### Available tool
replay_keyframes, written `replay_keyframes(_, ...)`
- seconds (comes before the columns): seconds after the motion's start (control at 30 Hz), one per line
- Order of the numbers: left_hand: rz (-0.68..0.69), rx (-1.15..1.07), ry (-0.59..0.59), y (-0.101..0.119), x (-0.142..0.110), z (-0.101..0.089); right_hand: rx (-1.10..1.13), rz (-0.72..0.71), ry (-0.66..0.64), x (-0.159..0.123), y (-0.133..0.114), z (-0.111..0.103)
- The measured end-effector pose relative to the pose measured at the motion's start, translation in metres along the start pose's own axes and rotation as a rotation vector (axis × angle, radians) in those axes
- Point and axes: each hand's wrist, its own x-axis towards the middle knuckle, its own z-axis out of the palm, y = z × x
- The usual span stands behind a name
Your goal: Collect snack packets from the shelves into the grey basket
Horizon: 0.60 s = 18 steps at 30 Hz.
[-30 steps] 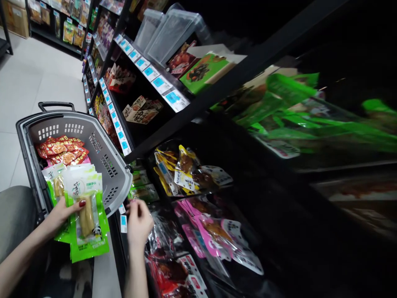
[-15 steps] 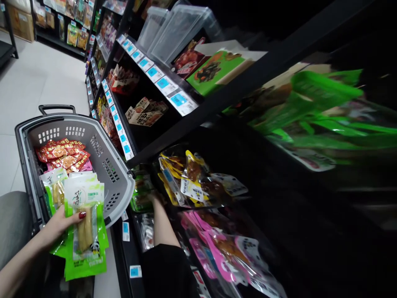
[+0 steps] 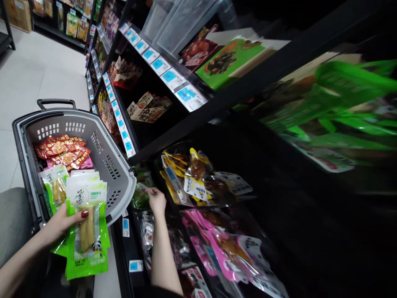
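My left hand [image 3: 62, 221] grips a fanned stack of green-and-white snack packets [image 3: 88, 225] over the near rim of a grey shopping basket [image 3: 116, 171]. Its thumb presses on the top packet. My right hand [image 3: 156, 201] reaches into a low dark shelf and pinches the edge of a green packet [image 3: 141, 196] lying there. Yellow packets [image 3: 186, 178] lie just right of that hand. Pink packets [image 3: 223, 244] lie lower down.
The basket holds red packets [image 3: 62, 151] and more green ones. Black shelves with blue price tags [image 3: 161, 66] run up the aisle. Clear bins [image 3: 180, 25] sit on top, blurred green packets [image 3: 341, 103] at right. Pale floor tiles [image 3: 31, 78] stretch left.
My right hand went from the shelf edge into the low shelf and now pinches a green packet there. My left hand has kept the packet stack over the basket.
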Motion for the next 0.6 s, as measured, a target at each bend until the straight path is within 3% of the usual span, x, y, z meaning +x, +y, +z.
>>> replay_keyframes(0.07, 0.016, 0.011, -0.018, 0.000, 0.001, -0.001, 0.002, -0.042, 0.021, -0.037, -0.008, -0.003)
replay_keyframes(0.13, 0.027, 0.019, -0.011, 0.000, 0.001, -0.001, -0.019, -0.062, 0.146, -0.079, -0.018, -0.018)
replay_keyframes(0.23, 0.020, 0.015, -0.001, 0.001, 0.000, -0.001, -0.003, -0.169, 0.523, -0.125, -0.041, -0.065)
replay_keyframes(0.27, 0.018, 0.010, -0.003, 0.001, 0.000, -0.001, 0.078, -0.244, 0.551, -0.132, -0.051, -0.084)
replay_keyframes(0.33, 0.029, 0.011, -0.017, 0.000, 0.000, -0.001, 0.279, -0.388, 0.424, -0.134, -0.074, -0.114)
replay_keyframes(0.4, 0.049, 0.025, -0.023, -0.002, 0.001, -0.002, 0.395, -0.514, 0.217, -0.123, -0.099, -0.132)
replay_keyframes(0.5, 0.070, 0.041, -0.049, -0.005, 0.003, -0.003, 0.419, -0.690, 0.002, -0.100, -0.134, -0.132)
replay_keyframes(0.6, 0.092, 0.017, -0.059, -0.006, 0.005, -0.002, 0.420, -0.791, -0.075, -0.080, -0.158, -0.122)
